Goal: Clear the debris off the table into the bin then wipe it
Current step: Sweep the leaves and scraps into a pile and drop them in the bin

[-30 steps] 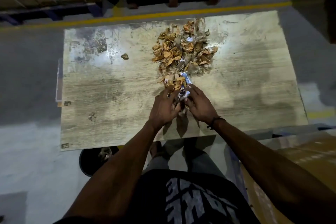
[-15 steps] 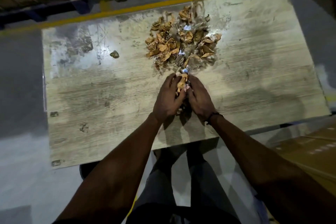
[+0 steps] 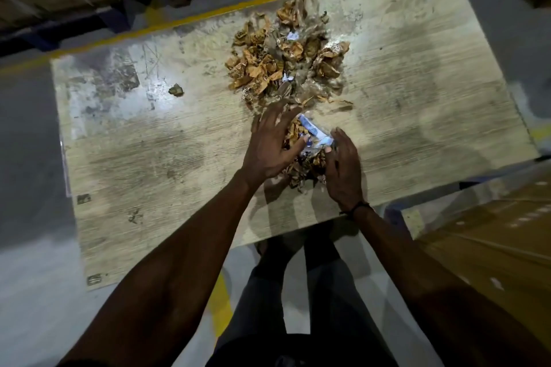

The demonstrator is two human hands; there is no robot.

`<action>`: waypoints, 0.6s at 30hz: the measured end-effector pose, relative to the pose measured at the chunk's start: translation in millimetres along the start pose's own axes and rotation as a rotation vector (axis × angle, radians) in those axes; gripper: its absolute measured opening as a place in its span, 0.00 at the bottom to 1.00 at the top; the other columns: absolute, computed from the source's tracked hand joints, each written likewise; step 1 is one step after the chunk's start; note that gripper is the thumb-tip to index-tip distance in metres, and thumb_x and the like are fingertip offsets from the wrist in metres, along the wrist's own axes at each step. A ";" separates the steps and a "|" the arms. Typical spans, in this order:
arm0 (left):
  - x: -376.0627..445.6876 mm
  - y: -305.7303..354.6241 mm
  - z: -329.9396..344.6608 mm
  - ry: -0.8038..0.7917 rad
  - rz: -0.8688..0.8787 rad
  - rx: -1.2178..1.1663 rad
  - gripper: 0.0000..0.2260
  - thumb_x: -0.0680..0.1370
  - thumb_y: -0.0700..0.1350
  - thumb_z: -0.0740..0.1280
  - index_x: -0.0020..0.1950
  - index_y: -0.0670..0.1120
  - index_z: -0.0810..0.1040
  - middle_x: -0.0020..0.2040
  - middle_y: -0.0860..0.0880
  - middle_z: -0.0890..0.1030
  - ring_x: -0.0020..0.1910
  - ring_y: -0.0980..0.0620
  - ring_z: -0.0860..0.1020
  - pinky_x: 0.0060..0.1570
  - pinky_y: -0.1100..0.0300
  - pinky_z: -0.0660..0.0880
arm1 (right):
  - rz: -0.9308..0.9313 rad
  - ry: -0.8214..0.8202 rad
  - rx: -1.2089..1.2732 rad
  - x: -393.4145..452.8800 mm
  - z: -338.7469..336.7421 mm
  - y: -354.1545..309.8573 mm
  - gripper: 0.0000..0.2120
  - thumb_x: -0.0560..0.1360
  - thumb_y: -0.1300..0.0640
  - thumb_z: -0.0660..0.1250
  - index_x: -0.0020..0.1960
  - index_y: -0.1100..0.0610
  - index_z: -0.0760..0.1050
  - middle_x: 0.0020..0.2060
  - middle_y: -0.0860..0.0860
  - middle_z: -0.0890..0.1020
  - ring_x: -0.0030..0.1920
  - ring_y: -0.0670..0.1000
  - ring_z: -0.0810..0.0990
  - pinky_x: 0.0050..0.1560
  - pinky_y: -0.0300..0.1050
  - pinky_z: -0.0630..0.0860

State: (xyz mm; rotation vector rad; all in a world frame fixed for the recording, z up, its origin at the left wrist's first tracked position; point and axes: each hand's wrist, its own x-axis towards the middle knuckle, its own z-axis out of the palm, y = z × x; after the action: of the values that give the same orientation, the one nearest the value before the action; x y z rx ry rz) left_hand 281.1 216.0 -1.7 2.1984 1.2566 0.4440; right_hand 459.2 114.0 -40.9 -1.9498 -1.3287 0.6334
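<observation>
Debris [image 3: 287, 58] lies heaped on the far middle of the bench [image 3: 432, 83], a loose mound of crumpled brown paper scraps and grey shreds with a few small white bits mixed in. A smaller clump of scraps [image 3: 304, 158] sits apart from the mound, nearer the front edge, and both hands are on either side of it. The left hand [image 3: 269, 146] has its fingers spread and nearly straight, the fingertips blurred and reaching toward the near fringe of the big mound, the palm against the left flank of the clump; its grip is wide open and has hold of nothing. The right hand [image 3: 343, 167] stands on its edge just right of the clump, fingers straight and together, touching the scraps; its grip is open too, cupping rather than closing. A crumpled white and blue wrapper [image 3: 313, 131] lies on top of the clump between the two hands. A dark band [image 3: 356, 208] circles the right wrist. One stray brown scrap [image 3: 176, 90] rests alone well left of the mound, on a scuffed, shiny patch of the bench. Beyond the far edge a yellow line [image 3: 185, 21] runs along the floor, and a cardboard box [image 3: 492, 241] sits at the lower right
</observation>
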 end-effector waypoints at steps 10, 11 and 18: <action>-14.8 -5.5 21.1 -0.098 0.111 -0.008 0.23 0.83 0.60 0.64 0.76 0.52 0.74 0.77 0.47 0.70 0.75 0.45 0.68 0.72 0.43 0.67 | -0.005 0.087 0.055 -15.7 16.2 -6.2 0.23 0.86 0.55 0.57 0.79 0.63 0.67 0.79 0.58 0.68 0.80 0.55 0.63 0.80 0.55 0.61; -17.5 -4.8 17.4 -0.077 0.119 0.006 0.23 0.83 0.60 0.65 0.76 0.52 0.73 0.78 0.47 0.69 0.75 0.44 0.68 0.72 0.43 0.66 | 0.003 0.137 0.049 -15.8 12.9 -7.3 0.23 0.85 0.55 0.58 0.78 0.62 0.68 0.79 0.57 0.68 0.80 0.55 0.64 0.80 0.54 0.62; -33.7 -19.1 10.3 0.082 -0.063 0.012 0.27 0.81 0.61 0.64 0.78 0.53 0.69 0.81 0.49 0.63 0.81 0.47 0.62 0.78 0.37 0.56 | -0.091 0.170 0.074 41.5 -6.2 -5.2 0.24 0.85 0.51 0.61 0.77 0.62 0.69 0.80 0.57 0.66 0.80 0.56 0.64 0.79 0.56 0.64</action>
State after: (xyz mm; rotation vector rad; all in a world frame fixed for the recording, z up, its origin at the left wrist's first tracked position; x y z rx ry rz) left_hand 256.7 191.4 -21.9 2.1633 1.3715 0.5074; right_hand 475.4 152.4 -33.5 -1.8288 -1.2629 0.4562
